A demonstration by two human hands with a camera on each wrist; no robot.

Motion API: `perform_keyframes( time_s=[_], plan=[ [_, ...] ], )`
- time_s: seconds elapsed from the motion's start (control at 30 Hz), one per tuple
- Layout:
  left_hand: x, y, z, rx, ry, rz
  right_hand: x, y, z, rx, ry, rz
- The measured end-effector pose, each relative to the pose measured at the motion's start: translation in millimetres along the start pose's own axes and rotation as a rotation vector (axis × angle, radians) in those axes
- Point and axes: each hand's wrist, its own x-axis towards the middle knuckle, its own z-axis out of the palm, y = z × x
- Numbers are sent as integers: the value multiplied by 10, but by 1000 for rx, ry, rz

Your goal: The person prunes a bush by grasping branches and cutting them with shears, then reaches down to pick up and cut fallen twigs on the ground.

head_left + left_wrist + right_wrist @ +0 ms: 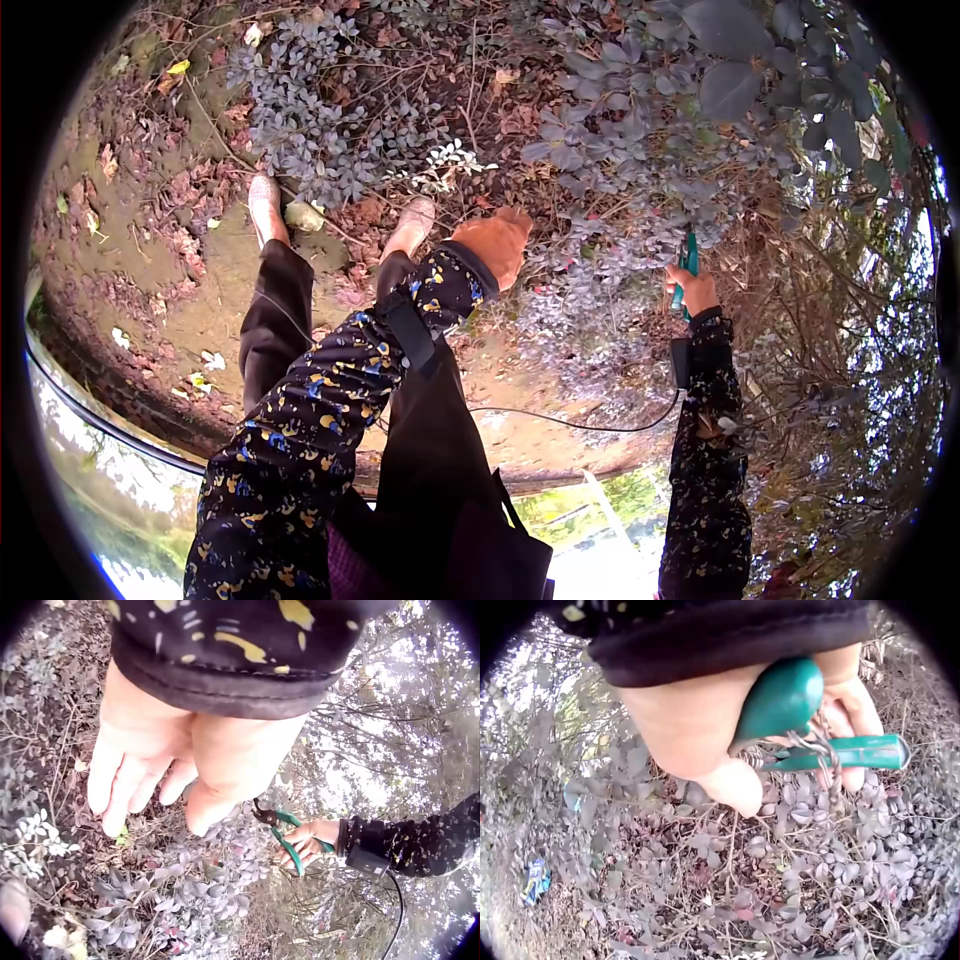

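Note:
Green-handled pruning shears (690,262) are in my right hand (697,290), beside the shrub. The left wrist view shows the handles (289,851) spread apart and the dark blades (264,815) pointing away from the right hand (311,841). Close up, the right hand (697,735) curls round the green handles (847,754), and twisted wire hangs at them. My left hand (497,245) is over the shrub's edge, in front of my legs. Its fingers (124,784) hang relaxed, thumb apart, with no object visible in the left hand (180,750).
Leafy shrubs (640,130) spread across the top and right, with tangled branches (830,300) beyond the right arm. Another low bush (310,110) grows before my feet. A cable (570,425) hangs between the arms. A blue wrapper (536,881) lies among leaves.

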Motion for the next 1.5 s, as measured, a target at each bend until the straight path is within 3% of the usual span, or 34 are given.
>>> perform_keyframes(
  time_s=[0.03,0.1,0.13,0.27,0.37,0.43,0.5,0.57,0.67,0.73,0.83,0.87,0.97,1.0,1.07,1.17,1.23,1.3,1.37,1.4,1.5],
  plan=[
    [56,2,-6,-70,-81,-38,77,-3,-34,0,3,2],
    [119,27,10,-81,-135,-45,102,-123,-18,289,-170,117],
    [135,36,20,-67,-136,-28,38,-259,-8,164,-65,180],
    [160,97,80,-86,-163,7,82,-318,-11,91,-72,31],
    [153,143,73,-127,-201,-9,-36,-478,7,160,-111,40],
    [172,162,72,-135,-130,-1,-20,-466,-51,167,-124,13],
    [212,172,74,-175,-97,26,145,-317,-112,452,-335,6],
    [227,204,63,-252,168,125,129,-268,-168,489,-348,-34],
    [331,339,-59,-450,157,122,-358,-753,-61,199,-131,-210],
    [319,464,-223,-616,63,15,-392,-834,-64,198,-135,-225],
    [437,479,-76,-597,-68,53,-382,-909,-68,181,-160,-232],
    [446,481,183,-737,149,103,-322,-895,-57,238,-194,-171],
    [308,517,-39,-815,35,23,-257,-856,-35,334,-256,-107],
    [341,467,56,-885,147,55,-41,-676,-44,423,-326,-71],
    [349,407,-53,-919,169,-4,-45,-672,-14,512,-398,-35],
    [381,315,-329,-935,154,-66,-413,-838,70,454,-301,-119],
    [425,290,-414,-818,278,65,-495,-842,152,294,-192,-135],
    [430,289,-450,-754,238,13,-556,-793,127,199,-106,-177],
    [399,269,-465,-751,229,14,-500,-690,68,-250,-3,-311],
    [396,237,-433,-695,269,73,-499,-690,72,-273,44,-374],
    [384,218,-353,-712,277,43,-453,-777,14,-330,17,-349]
  ],
)
